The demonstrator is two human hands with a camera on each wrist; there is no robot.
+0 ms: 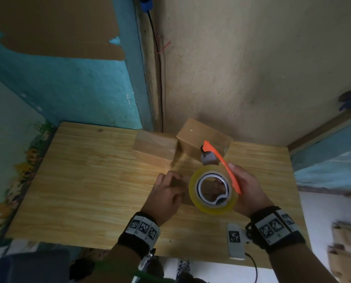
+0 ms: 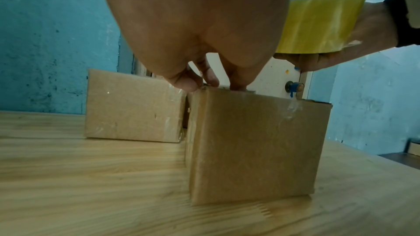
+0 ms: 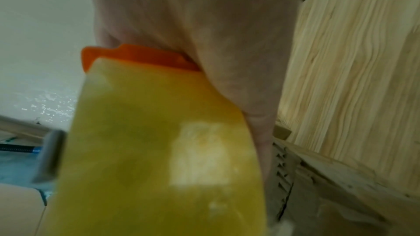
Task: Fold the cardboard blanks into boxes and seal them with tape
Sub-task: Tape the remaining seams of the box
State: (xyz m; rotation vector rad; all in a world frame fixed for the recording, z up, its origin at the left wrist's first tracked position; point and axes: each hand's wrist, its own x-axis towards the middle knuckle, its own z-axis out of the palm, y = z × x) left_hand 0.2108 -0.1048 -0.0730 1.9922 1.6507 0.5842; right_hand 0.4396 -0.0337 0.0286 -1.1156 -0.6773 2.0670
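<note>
Your right hand (image 1: 246, 190) grips the orange-handled tape dispenser (image 1: 221, 170), its fingers wrapped around the handle, with the yellowish tape roll (image 1: 212, 190) held up above the wooden table (image 1: 88, 180) and over the box you are working on. Your left hand (image 1: 166, 193) sits on that box (image 2: 254, 146), thumb and fingertips (image 2: 211, 80) pinching its top edge at the near corner, so the box stands steadied on the table right in front of you. Its side already shows a glossy strip of tape running down from the top, and the top flaps look closed, though the head view hides most of that face behind the roll. Two finished boxes (image 1: 154, 150) (image 1: 203, 137) stand side by side against the back wall, and more flat blanks (image 1: 344, 252) seem to wait at the right edge of the view, blurred. You appear to be in the sealing step for the third box. Next, you likely need to bring the dispenser's front edge down onto the seam, press the loose tape end onto the cardboard, and draw it across while your left hand keeps the flaps shut; watch that the light box does not slide or tip under the pull.
</note>
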